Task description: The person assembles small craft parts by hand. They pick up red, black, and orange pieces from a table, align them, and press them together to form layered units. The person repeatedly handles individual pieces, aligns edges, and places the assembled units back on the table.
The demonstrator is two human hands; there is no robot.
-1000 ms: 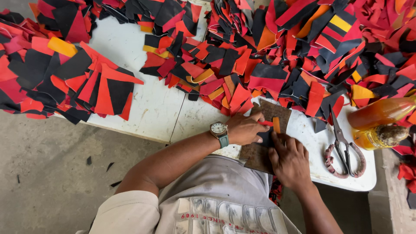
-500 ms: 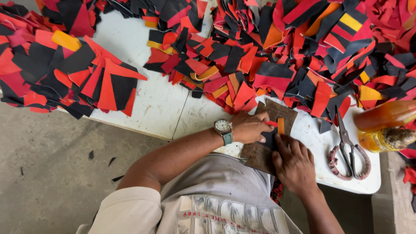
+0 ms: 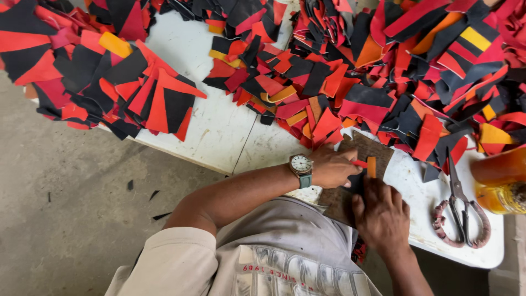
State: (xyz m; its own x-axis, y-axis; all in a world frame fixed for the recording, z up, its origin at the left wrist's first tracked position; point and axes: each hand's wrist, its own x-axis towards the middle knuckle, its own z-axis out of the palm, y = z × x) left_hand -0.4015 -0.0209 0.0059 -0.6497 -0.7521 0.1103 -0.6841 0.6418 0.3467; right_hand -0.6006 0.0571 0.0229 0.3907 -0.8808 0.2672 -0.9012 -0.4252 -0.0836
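My left hand (image 3: pixel 333 166), with a wristwatch (image 3: pixel 302 164) on the wrist, rests on a brown board (image 3: pixel 366 147) at the table's near edge and pinches a small red scrap (image 3: pixel 360 163). Beside that scrap lies a short orange strip (image 3: pixel 371 166). My right hand (image 3: pixel 382 216) presses flat on a dark piece on the same board, just below the left hand. What lies under the right palm is hidden.
Heaps of red, black and orange cut pieces (image 3: pixel 350 71) cover the white table (image 3: pixel 219 131). Scissors (image 3: pixel 460 211) with wrapped handles lie at the right, next to an orange bottle (image 3: pixel 501 183). Black scraps dot the grey floor (image 3: pixel 66 219).
Both hands stay on the brown board with only small finger shifts. The camera has tilted slightly, so the table sits a little lower in view.
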